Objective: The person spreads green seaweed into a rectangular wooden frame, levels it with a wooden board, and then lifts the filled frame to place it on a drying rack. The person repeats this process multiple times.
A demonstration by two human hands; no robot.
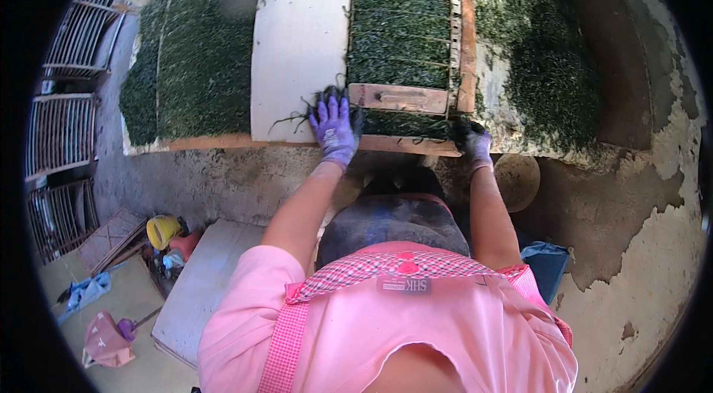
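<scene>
My left hand (335, 124), in a purple glove with dark fingers, lies with fingers apart at the near right corner of a long white board (301, 53), with green strands around the fingertips. To the right, my right hand (474, 139), also gloved, is at the near right corner of a wooden frame (409, 145); whether its fingers are closed on something is unclear. Between the hands a wooden float with a handle (398, 98) rests across a strip of shredded green plant matter (398, 20), crossed by thin lines. A wooden bar (466, 31) borders the strip.
More green shreds (206, 53) cover the table's left part, and a dark heap (551, 59) lies at the right. Slatted racks (61, 134) stand far left. Below left are a yellow bucket (162, 231) and a pale board (206, 276). A round container (517, 182) stands beneath the table's edge.
</scene>
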